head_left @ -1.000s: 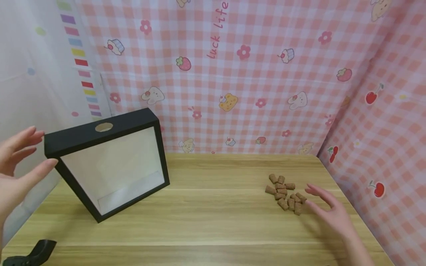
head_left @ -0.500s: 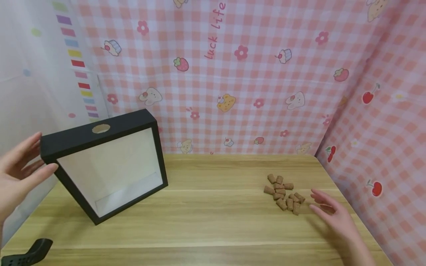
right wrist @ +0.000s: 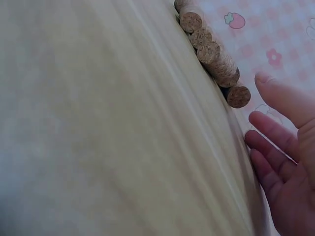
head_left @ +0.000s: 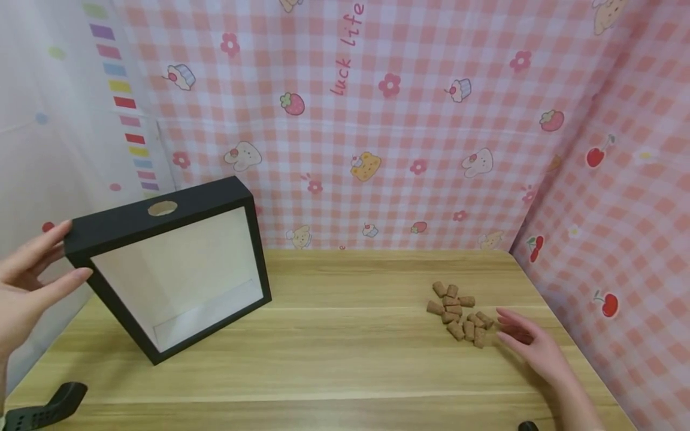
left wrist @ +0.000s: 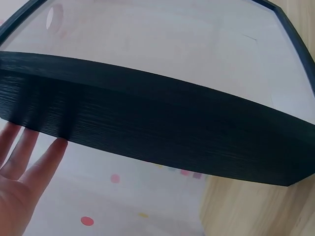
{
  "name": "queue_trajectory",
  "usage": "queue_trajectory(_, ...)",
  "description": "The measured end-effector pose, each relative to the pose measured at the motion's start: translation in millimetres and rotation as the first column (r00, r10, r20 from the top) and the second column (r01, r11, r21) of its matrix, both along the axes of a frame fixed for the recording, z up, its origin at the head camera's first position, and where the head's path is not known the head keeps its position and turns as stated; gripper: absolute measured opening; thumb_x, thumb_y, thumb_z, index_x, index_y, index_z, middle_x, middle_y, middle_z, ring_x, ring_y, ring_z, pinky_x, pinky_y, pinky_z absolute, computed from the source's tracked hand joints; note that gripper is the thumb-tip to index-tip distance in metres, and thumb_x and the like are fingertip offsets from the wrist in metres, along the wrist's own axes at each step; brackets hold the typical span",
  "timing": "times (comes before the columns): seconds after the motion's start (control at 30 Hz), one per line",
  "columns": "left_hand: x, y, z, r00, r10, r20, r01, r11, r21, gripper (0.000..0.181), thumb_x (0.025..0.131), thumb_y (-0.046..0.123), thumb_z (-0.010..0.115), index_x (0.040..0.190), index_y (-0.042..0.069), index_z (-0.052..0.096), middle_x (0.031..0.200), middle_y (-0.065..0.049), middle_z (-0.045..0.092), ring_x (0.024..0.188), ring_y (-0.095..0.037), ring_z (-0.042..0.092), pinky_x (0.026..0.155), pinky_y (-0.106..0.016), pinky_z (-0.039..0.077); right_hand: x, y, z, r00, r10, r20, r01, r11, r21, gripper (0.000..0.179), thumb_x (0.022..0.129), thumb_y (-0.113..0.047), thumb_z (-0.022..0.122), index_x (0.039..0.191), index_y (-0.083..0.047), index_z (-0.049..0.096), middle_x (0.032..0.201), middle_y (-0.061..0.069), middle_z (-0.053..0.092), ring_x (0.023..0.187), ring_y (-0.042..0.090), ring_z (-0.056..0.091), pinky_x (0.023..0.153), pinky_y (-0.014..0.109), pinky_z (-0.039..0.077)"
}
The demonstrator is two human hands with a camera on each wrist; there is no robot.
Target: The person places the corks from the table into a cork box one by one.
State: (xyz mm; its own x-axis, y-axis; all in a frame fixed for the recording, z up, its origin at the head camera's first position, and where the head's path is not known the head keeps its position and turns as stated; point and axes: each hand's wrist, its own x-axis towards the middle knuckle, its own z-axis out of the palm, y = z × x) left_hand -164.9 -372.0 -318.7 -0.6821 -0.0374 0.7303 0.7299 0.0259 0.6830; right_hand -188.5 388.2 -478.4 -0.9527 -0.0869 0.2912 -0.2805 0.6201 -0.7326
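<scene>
A black-framed box [head_left: 162,221] with a round hole in its top edge and a pale panel stands tilted on the left of the table. My left hand [head_left: 38,281] is at its upper left corner, thumb in front and fingers toward the back. In the left wrist view, straight fingers [left wrist: 44,164] reach the edge of the black side; whether they press on it is unclear. Several short brown corks [head_left: 458,314] lie loosely grouped on the right. Beside them my right hand [head_left: 530,347] hovers with relaxed fingers and nothing in it, just apart from the nearest cork [right wrist: 239,97].
The wood-grain table [head_left: 334,359] meets a pink checked curtain [head_left: 377,120] at the back and right, and a white one on the left. A black curved piece [head_left: 54,407] shows at the lower left, and a small black tip [head_left: 528,425] at the bottom right.
My left hand has come in closer around the box's corner. My right hand shifted slightly away from the corks and back toward them. Box and corks stay in place.
</scene>
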Motion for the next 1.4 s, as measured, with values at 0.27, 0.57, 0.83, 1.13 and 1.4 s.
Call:
queue_trajectory(0.27,-2.9,-7.6,-4.9,0.987,0.159,0.015,-0.157,0.983,-0.100,0.061,0.079,-0.025,0.064,0.137,-0.014,0.049,0.133,-0.004,0.057,0.116,-0.009,0.057,0.079,-0.015,0.047,-6.1,-1,0.9,0.999,-0.020,0.049,0.017,0.998,0.059,0.050,0.094,-0.014,0.069,0.139,0.003,0.054,0.119,0.024,0.065,0.095,-0.006,0.058,0.076,0.015,0.047)
queue_trajectory(0.57,-1.4,-3.2,-3.6,0.922,0.384,0.048,-0.361,0.898,-0.253,0.069,0.077,-0.032,0.058,0.140,-0.004,0.052,0.137,0.008,0.057,0.113,-0.002,0.057,0.078,-0.009,0.045,-11.2,-1,0.1,0.998,-0.015,0.057,0.011,0.997,0.075,0.047,0.094,-0.015,0.069,0.136,0.003,0.057,0.120,0.023,0.065,0.094,-0.005,0.059,0.075,0.017,0.048)
queue_trajectory(0.83,-9.7,9.8,-3.1,0.986,0.082,0.146,-0.079,0.996,-0.028,0.065,0.079,-0.031,0.059,0.139,-0.008,0.051,0.141,0.003,0.056,0.116,-0.006,0.056,0.079,-0.015,0.049,-15.8,-1,-0.2,0.996,0.010,0.085,-0.017,0.996,0.085,0.046,0.094,-0.016,0.070,0.135,0.002,0.059,0.120,0.021,0.065,0.093,-0.003,0.059,0.075,0.023,0.050)
queue_trajectory(1.13,-23.4,42.5,1.6,0.975,0.010,0.222,-0.008,1.000,-0.010,0.067,0.079,-0.029,0.062,0.139,-0.002,0.053,0.140,0.005,0.057,0.115,-0.007,0.055,0.079,-0.016,0.050,-19.4,-1,-1.9,0.998,0.022,0.064,-0.028,0.995,0.096,0.044,0.093,-0.014,0.071,0.132,0.002,0.061,0.120,0.022,0.064,0.093,-0.002,0.059,0.076,0.020,0.049)
queue_trajectory(1.4,-40.3,74.2,3.6,0.976,-0.061,0.209,0.074,0.996,-0.054,0.065,0.080,-0.025,0.064,0.140,0.000,0.054,0.143,0.004,0.054,0.116,-0.008,0.056,0.082,-0.018,0.050,-20.5,-3,-1.2,1.000,0.018,0.024,-0.021,0.994,0.108,0.041,0.091,-0.014,0.072,0.129,0.001,0.064,0.120,0.020,0.066,0.090,-0.001,0.060,0.075,0.018,0.047)
